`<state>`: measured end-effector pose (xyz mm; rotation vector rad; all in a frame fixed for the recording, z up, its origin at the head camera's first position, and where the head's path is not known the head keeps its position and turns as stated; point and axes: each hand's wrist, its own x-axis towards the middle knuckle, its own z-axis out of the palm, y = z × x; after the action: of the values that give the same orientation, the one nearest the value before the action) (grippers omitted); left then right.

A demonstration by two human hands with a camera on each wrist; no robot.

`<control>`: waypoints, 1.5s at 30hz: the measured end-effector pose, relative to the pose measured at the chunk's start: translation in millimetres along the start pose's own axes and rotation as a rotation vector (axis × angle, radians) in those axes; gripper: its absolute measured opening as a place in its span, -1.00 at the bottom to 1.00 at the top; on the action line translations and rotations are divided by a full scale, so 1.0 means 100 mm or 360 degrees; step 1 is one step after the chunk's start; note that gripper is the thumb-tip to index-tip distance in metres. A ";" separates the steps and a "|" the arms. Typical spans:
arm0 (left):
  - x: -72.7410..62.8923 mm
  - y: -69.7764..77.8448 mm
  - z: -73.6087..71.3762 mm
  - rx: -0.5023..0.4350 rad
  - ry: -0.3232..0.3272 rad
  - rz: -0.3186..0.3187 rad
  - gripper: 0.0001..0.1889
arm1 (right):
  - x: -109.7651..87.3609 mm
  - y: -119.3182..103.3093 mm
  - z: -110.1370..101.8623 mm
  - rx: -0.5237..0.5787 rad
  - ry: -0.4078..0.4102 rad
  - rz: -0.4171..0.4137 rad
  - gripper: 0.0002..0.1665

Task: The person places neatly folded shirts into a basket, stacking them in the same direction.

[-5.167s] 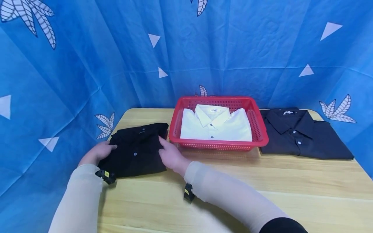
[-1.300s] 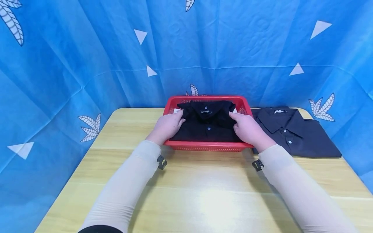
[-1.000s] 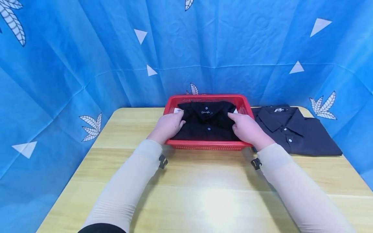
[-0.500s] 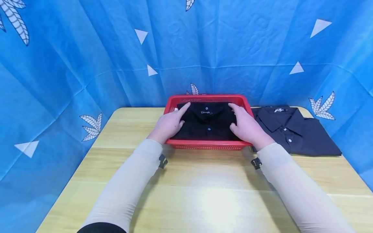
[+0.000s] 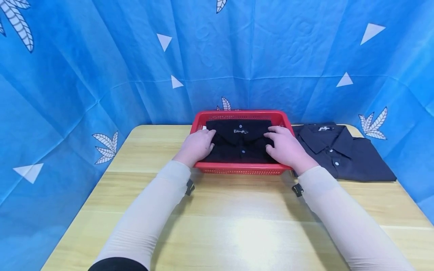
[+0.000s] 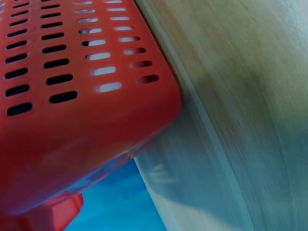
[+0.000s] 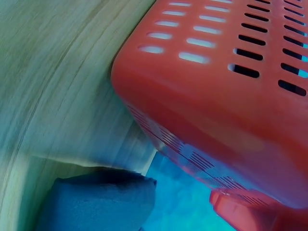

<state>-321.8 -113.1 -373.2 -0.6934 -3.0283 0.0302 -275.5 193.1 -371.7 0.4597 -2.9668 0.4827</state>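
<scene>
A folded black shirt [image 5: 237, 143] with a collar and pale buttons lies inside the red perforated basket [image 5: 244, 166]. A small bit of white cloth [image 5: 204, 128] shows at its left edge. My left hand [image 5: 197, 146] reaches over the basket's left front corner and rests on the shirt's left side. On the opposite side, my right hand [image 5: 284, 146] rests on the shirt, fingers loosely extended and thumb apart. Both wrist views show the basket's slotted wall [image 6: 53, 77], with white and black cloth behind the slots; the hands are outside those views.
To the right of the basket, a folded dark shirt [image 5: 342, 154] lies on the wooden table [image 5: 210, 218]; its edge [image 7: 101, 197] also shows in the right wrist view. A blue curtain [image 5: 288, 45] with leaf and triangle prints hangs behind the table.
The black shirt went from the table's left side into the basket, over the white shirt. Both hands released their grip on it; their outstretched fingers have since drawn back, and its collar lies flatter.
</scene>
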 end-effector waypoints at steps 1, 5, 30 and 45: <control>0.00 0.01 0.00 0.0004 -0.0002 0.0000 -0.40 | 0.00 0.00 0.00 -0.0006 -0.0006 0.0006 -0.43; 0.00 0.04 -0.01 0.0033 -0.0020 0.0004 -0.42 | -0.01 -0.01 0.02 -0.0052 -0.0087 0.0048 -0.48; -0.03 0.05 -0.09 -0.0212 0.0535 -0.0023 -0.53 | -0.04 0.09 -0.06 0.0375 0.0207 0.0074 -0.65; -0.22 1.43 -0.47 -0.0637 0.0711 0.0400 -0.44 | -0.53 0.59 -0.38 0.0660 0.0559 0.0297 -0.60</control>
<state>-238.4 7.1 -330.8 -0.9507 -2.5188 -0.6459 -241.6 273.3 -360.6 0.1078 -2.5755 1.0843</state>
